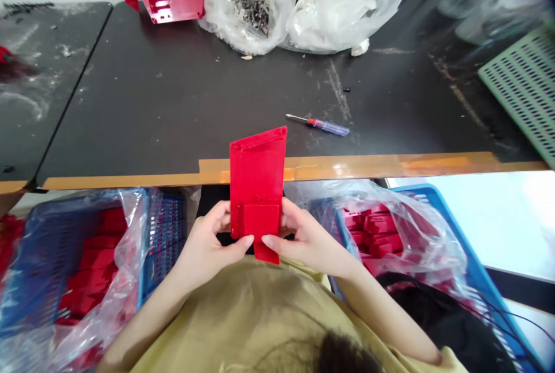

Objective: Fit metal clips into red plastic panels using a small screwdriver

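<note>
A red plastic panel (258, 170) is held upright between both hands, in front of the table's edge. Its lower part has a raised rectangular box, and a small red tab (266, 253) sticks out below. My left hand (217, 240) grips the panel's lower left side, thumb on the front and fingers behind. On the lower right side, my right hand (299, 234) holds it the same way, its thumb close to the tab. The fingertips behind the panel are hidden. A screwdriver (325, 125) with a clear blue and red handle lies on the table beyond.
Two red panels (177, 0) stand at the back of the black table (186, 84). Beside them are plastic bags, one with small metal parts (249, 8). Blue baskets (162, 240) with red parts flank me. A green crate (524, 84) sits at the right.
</note>
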`<move>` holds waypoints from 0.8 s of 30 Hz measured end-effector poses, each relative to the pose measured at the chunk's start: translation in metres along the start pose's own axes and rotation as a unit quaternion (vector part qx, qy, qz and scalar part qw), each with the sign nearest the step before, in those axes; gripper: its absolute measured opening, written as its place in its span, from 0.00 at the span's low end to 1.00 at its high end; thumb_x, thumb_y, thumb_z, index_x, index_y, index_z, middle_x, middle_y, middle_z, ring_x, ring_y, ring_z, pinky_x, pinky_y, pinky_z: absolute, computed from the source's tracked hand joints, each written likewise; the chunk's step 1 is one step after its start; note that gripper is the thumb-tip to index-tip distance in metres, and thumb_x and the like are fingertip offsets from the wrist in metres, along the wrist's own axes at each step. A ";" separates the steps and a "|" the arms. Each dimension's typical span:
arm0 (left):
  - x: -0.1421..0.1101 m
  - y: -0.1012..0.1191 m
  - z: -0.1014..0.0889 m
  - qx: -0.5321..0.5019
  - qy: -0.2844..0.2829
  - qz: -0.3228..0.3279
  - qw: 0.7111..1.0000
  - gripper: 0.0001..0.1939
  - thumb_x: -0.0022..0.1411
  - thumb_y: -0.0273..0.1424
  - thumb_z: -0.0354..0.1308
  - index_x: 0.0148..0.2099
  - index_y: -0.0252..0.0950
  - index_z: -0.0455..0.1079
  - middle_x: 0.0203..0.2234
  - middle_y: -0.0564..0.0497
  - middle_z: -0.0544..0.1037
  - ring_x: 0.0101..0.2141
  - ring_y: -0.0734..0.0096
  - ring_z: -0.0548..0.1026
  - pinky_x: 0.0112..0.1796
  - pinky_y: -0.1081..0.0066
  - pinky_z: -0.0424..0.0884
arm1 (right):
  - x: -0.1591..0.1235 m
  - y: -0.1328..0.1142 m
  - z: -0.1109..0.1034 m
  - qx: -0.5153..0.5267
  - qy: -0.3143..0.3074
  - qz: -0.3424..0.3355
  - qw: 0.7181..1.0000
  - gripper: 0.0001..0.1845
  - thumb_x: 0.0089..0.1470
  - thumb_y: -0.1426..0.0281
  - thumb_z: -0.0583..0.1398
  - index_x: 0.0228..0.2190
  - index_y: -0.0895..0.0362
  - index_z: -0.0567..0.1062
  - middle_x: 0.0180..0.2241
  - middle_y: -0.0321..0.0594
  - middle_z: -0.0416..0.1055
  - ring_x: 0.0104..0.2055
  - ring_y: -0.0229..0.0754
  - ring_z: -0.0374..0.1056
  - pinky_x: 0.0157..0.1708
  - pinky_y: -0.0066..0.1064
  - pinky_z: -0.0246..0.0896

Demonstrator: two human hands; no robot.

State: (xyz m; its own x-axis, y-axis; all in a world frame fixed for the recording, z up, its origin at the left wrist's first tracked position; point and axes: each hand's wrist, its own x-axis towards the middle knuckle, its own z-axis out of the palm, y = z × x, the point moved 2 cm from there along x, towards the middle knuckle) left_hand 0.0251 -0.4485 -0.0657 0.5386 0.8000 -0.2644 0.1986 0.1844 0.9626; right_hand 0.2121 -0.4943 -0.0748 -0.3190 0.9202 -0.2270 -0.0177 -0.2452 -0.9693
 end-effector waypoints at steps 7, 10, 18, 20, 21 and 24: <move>0.001 -0.003 -0.004 -0.006 -0.054 0.044 0.998 0.14 0.62 0.33 0.63 0.48 0.39 0.64 0.42 0.50 0.79 0.39 0.69 0.77 0.40 0.72 0.71 | -0.004 -0.006 0.005 0.006 0.012 -0.022 1.000 0.20 0.55 0.69 0.62 0.49 0.56 0.65 0.40 0.41 0.77 0.41 0.42 0.75 0.42 0.36 0.73; 0.005 -0.005 -0.002 -0.034 -0.020 0.058 0.998 0.17 0.62 0.35 0.63 0.50 0.41 0.63 0.43 0.50 0.78 0.41 0.69 0.77 0.40 0.73 0.71 | -0.007 -0.003 0.010 -0.040 0.048 0.000 0.998 0.19 0.51 0.70 0.63 0.44 0.55 0.66 0.33 0.37 0.77 0.36 0.42 0.75 0.38 0.35 0.73; 0.024 0.000 0.009 -0.036 0.025 0.126 0.991 0.10 0.66 0.34 0.60 0.46 0.39 0.63 0.35 0.54 0.79 0.32 0.77 0.78 0.31 0.79 0.73 | -0.016 -0.004 0.011 -0.087 0.084 -0.014 0.993 0.16 0.55 0.65 0.62 0.43 0.55 0.66 0.34 0.37 0.77 0.33 0.39 0.74 0.33 0.28 0.68; 0.026 -0.002 0.010 0.006 0.035 0.162 0.986 0.11 0.64 0.32 0.61 0.46 0.39 0.63 0.35 0.55 0.80 0.32 0.77 0.79 0.33 0.79 0.74 | -0.016 -0.003 0.007 -0.113 0.108 -0.030 0.987 0.14 0.59 0.59 0.59 0.41 0.56 0.67 0.30 0.34 0.74 0.28 0.35 0.69 0.29 0.26 0.63; 0.026 -0.003 0.011 0.022 0.040 0.175 0.984 0.13 0.63 0.32 0.63 0.46 0.39 0.63 0.35 0.55 0.79 0.33 0.77 0.79 0.34 0.79 0.75 | -0.015 -0.002 0.005 -0.132 0.128 -0.036 0.982 0.15 0.61 0.56 0.56 0.38 0.56 0.67 0.27 0.33 0.71 0.25 0.34 0.65 0.27 0.25 0.60; 0.030 -0.007 0.011 0.057 0.043 0.189 0.979 0.15 0.60 0.30 0.65 0.46 0.39 0.64 0.35 0.56 0.79 0.33 0.76 0.79 0.35 0.79 0.74 | -0.013 0.002 0.000 -0.196 0.178 -0.042 0.963 0.20 0.64 0.52 0.50 0.32 0.56 0.65 0.22 0.31 0.64 0.22 0.32 0.57 0.23 0.26 0.51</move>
State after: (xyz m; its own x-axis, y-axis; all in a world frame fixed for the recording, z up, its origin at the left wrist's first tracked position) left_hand 0.0488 -0.4317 -0.0806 0.5210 0.8451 0.1196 0.0908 -0.1941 0.9768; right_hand 0.2166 -0.5069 -0.0733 0.0136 0.9953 -0.0959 0.3526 -0.0945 -0.9310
